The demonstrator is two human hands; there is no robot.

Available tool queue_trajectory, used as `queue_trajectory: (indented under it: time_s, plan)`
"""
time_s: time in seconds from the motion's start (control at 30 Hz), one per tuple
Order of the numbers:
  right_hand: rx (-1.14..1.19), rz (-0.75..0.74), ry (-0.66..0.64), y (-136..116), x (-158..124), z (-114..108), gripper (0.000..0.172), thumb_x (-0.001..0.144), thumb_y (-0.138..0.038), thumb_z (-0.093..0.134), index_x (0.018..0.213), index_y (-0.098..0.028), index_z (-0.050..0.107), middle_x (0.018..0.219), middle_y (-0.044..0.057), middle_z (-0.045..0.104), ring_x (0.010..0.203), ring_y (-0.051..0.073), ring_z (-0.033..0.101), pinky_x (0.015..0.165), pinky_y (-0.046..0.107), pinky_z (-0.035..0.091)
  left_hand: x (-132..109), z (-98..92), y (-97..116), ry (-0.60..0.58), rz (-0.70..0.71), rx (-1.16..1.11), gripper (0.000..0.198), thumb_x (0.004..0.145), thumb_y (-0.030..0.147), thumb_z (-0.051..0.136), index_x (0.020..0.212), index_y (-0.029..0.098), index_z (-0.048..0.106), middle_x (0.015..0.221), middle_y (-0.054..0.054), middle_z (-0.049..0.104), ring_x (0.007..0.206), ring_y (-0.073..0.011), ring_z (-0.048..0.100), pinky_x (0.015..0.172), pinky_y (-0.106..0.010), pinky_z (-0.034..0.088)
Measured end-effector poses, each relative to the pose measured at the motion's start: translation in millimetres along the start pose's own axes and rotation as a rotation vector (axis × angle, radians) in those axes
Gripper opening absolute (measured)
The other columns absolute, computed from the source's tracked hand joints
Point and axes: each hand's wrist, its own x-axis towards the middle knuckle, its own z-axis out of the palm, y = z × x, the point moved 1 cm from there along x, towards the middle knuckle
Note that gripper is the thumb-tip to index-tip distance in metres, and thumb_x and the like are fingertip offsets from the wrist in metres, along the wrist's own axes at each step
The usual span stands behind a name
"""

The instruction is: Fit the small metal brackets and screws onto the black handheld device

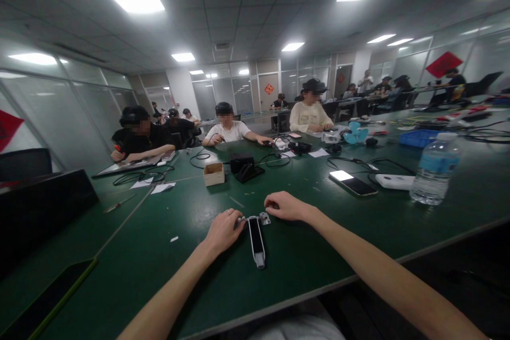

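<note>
A long, narrow black-and-white device (257,239) lies on the green table between my hands, its grey tip pointing toward me. Small metal fittings sit at its far end, one a bracket-like piece (265,218) on the right. My left hand (225,230), with a ring on one finger, rests at the left of that end; its fingertips close around a small part too tiny to name. Just beyond the bracket, my right hand (288,206) is curled, thumb and fingers together; what they hold, if anything, is hidden.
A small cardboard box (214,175) and a black device (243,167) stand ahead. At right are a phone (353,183), a white power bank (394,181), a water bottle (435,170) and a blue tray (418,138). A screwdriver (119,203) lies left. Several people sit across the table.
</note>
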Motion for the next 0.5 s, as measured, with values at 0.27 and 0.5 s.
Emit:
queue_trajectory:
  time_s: [0.27,0.5]
  plan:
    - [-0.275,0.268,0.044,35.8,-8.0,-24.5,0.017,0.084,-0.025,0.051,0.095,-0.017,0.063,0.093,0.009,0.063,0.086,0.021,0.058,0.071,0.028,0.040,0.2,-3.2,1.4,0.000,0.012,0.002,0.016,0.089,0.029,0.046,0.092,0.020,0.060,0.092,-0.004,0.063,0.084,-0.0178,0.058,0.074,-0.028,0.042]
    - [-0.313,0.430,0.000,58.2,-15.7,-32.2,0.024,0.085,-0.018,0.048,0.103,-0.017,0.063,0.106,0.013,0.062,0.096,0.025,0.058,0.074,0.031,0.044,0.0,-2.6,-0.3,-0.027,-0.004,0.017,0.021,0.090,0.032,0.045,0.096,0.020,0.060,0.094,-0.005,0.063,0.084,-0.0181,0.059,0.074,-0.029,0.043]
